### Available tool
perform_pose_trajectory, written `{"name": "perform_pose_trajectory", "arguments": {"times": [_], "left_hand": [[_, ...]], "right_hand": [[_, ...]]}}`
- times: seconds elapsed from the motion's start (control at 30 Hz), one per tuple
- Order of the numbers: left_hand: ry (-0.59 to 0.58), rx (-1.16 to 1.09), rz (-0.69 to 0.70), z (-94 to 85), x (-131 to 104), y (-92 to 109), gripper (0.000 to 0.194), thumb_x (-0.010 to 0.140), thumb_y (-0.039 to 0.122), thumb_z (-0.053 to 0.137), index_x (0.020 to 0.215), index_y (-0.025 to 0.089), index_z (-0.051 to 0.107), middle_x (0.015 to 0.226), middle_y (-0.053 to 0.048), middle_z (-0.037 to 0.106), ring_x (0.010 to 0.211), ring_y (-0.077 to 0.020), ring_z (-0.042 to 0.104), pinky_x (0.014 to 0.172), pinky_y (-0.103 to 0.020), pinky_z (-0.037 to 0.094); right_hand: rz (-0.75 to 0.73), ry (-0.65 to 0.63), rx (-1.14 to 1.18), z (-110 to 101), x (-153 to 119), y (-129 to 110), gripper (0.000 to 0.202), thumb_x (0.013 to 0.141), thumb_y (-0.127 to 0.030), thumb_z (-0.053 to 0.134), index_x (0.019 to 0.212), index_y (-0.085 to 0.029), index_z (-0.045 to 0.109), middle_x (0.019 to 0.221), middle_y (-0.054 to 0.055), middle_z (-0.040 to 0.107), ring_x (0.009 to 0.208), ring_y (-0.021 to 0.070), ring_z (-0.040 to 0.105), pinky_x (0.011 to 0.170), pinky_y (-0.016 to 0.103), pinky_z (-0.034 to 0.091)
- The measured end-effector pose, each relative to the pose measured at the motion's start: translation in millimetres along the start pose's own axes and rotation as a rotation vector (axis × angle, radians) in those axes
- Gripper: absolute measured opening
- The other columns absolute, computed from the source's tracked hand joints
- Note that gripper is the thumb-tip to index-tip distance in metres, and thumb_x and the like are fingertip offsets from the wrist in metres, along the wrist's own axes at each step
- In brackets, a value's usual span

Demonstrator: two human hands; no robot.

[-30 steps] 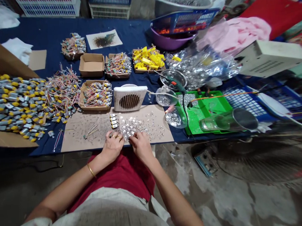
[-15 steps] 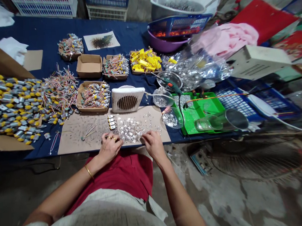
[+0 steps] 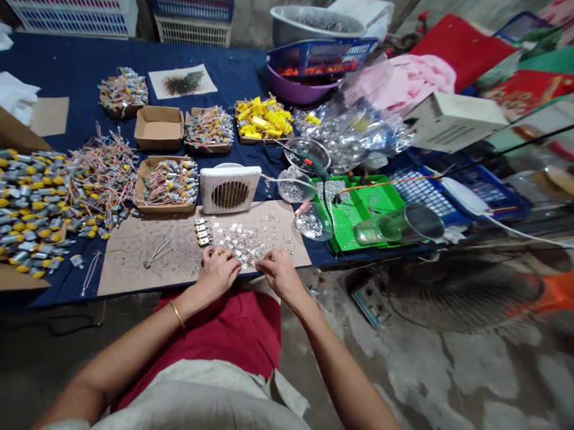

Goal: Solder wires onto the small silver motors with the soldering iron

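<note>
My left hand [image 3: 218,272] rests at the front edge of the cardboard sheet [image 3: 122,263], its fingers curled down. Whatever lies under them is hidden. To its right, my right hand [image 3: 281,275] has thumb and fingertips pinched together at the edge of the scattered small metal pieces [image 3: 243,237]; anything between the tips is too small to name. Just beyond my left hand, several small motors [image 3: 201,233] with yellow ends stand in a short row. A little bundle of wires [image 3: 159,251] lies on the cardboard farther left.
A small white fan [image 3: 231,189] stands behind the cardboard. Motors [image 3: 20,214] are heaped at left, near boxes of wired parts [image 3: 169,185]. At right are a bowl of metal pieces [image 3: 310,225], a green tray [image 3: 342,235] and a tilted metal cup [image 3: 423,225].
My hands have come closer together; the right hand has shifted left towards the left hand, which has moved slightly right along the cardboard. The whole view has swung a little to the right.
</note>
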State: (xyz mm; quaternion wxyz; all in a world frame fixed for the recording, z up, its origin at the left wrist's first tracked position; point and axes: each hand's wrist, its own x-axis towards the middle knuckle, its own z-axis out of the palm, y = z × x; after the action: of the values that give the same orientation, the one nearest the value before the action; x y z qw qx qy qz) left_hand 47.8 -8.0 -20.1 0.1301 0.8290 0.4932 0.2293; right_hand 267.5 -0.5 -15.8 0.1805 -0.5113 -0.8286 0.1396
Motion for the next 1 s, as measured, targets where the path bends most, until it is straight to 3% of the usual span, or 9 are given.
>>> {"name": "perform_pose_trajectory", "arguments": {"times": [0.13,0.3,0.5,0.73,0.87,1.0], "left_hand": [[-0.066,0.045,0.033,7.6,12.4,10.2,0.013,0.091,0.027,0.056,0.094,0.022,0.068,0.102,-0.007,0.064,0.103,-0.0246,0.050,0.097,-0.047,0.027],[-0.058,0.013,0.001,4.9,13.0,17.6,0.013,0.091,0.023,0.055,0.089,0.022,0.068,0.101,-0.005,0.065,0.103,-0.0240,0.051,0.095,-0.046,0.028],[-0.020,-0.292,-0.247,-8.0,-6.1,15.0,0.017,0.093,0.030,0.054,0.088,0.024,0.069,0.091,-0.001,0.072,0.091,-0.0183,0.058,0.091,-0.039,0.033],[-0.009,-0.380,-0.301,-7.3,-25.2,13.3,0.019,0.094,0.029,0.053,0.088,0.023,0.070,0.091,-0.001,0.073,0.089,-0.0178,0.060,0.084,-0.035,0.040],[0.034,-0.229,-0.274,-12.8,-23.9,6.8,0.017,0.094,0.028,0.053,0.094,0.023,0.070,0.098,-0.003,0.073,0.096,-0.0201,0.058,0.089,-0.040,0.034],[0.075,-0.042,-0.252,-20.3,-19.3,-8.2,0.015,0.093,0.027,0.054,0.095,0.024,0.069,0.102,-0.006,0.071,0.102,-0.0229,0.055,0.092,-0.043,0.028]], "right_hand": [[-0.001,0.038,-0.028,5.1,-0.5,0.9,0.018,0.091,-0.022,0.057,0.090,-0.023,0.075,0.085,0.007,0.056,0.081,0.0210,0.044,0.072,0.032,0.039],[0.045,0.125,-0.026,4.8,-10.1,-5.4,0.023,0.094,-0.025,0.052,0.102,-0.023,0.073,0.089,0.008,0.056,0.083,0.0215,0.046,0.074,0.033,0.042],[0.185,0.257,0.225,11.4,-20.6,-43.7,0.020,0.093,-0.026,0.054,0.103,-0.021,0.071,0.090,0.008,0.058,0.090,0.0225,0.052,0.081,0.036,0.046],[0.245,0.271,0.448,28.5,-18.9,-75.6,0.015,0.093,-0.025,0.055,0.090,-0.022,0.070,0.085,0.005,0.059,0.087,0.0202,0.054,0.078,0.033,0.047],[0.173,0.266,0.176,32.5,-10.9,-70.0,0.018,0.095,-0.021,0.050,0.093,-0.020,0.068,0.088,0.007,0.058,0.088,0.0213,0.051,0.079,0.034,0.045],[0.062,0.170,-0.061,33.5,3.0,-63.7,0.021,0.095,-0.020,0.048,0.092,-0.019,0.069,0.089,0.010,0.058,0.087,0.0237,0.046,0.078,0.036,0.041]]}}
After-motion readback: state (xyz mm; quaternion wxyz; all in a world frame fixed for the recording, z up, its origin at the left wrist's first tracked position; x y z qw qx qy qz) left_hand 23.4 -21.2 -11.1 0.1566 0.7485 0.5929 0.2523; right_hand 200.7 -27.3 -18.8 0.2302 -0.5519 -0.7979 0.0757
